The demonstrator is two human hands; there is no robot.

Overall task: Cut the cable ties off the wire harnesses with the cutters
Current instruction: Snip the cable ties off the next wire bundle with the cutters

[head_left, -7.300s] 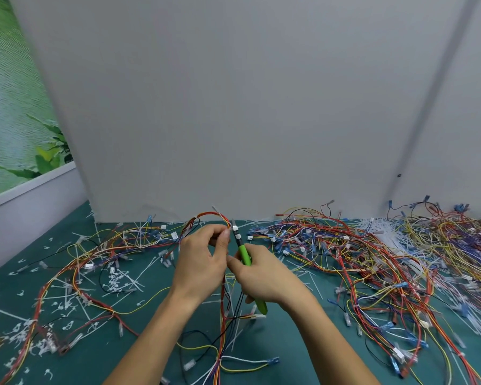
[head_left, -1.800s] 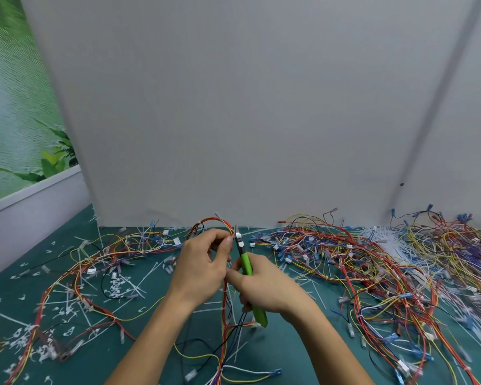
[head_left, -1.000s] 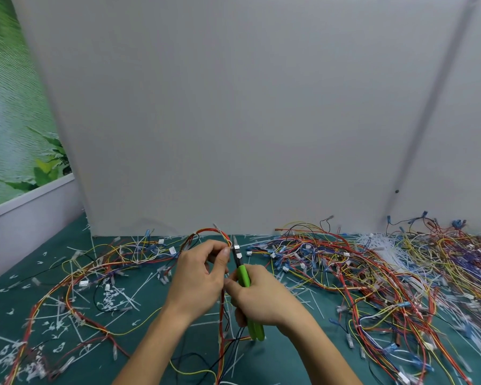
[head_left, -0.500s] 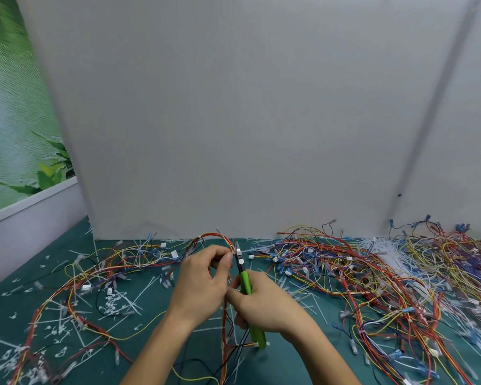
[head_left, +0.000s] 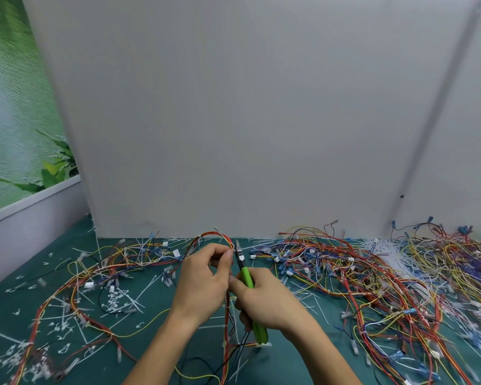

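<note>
1. Pinching harness (head_left: 227,337) with left hand (head_left: 203,279): thumb and fingers (head_left: 220,248) clamped on the wires just under the top of its red-orange loop.
2. Gripping cutters (head_left: 246,277) in right hand (head_left: 264,298): fingers wrapped round the green handles, thumb laid along them, handle end poking out below the palm.
3. Holding both just above surface (head_left: 203,348), mid-frame, hands touching at the thumbs.
4. Pointing cutter tip up, tilted slightly left, right beside left thumb and the pinched wires.
5. Can't tell blade state at this size, nor whether they are on a tie.
6. Tracing harness from the pinch: straight down between the wrists and out the bottom of frame. Other leg of the loop arcing left and down behind left hand.
7. Seeing more wiring on surface: big multicolour tangle (head_left: 358,273) right of the hands out to the right edge, thinner run (head_left: 95,273) sprawled on the left.
8. Noting cut ties (head_left: 114,298) strewn white over the left side, mixed in with that run, and a denser white heap (head_left: 383,254) far right.
9. Backed by upright grey panel (head_left: 261,107) at the far edge of surface, with green leaf print (head_left: 11,120) off to the left.
</note>
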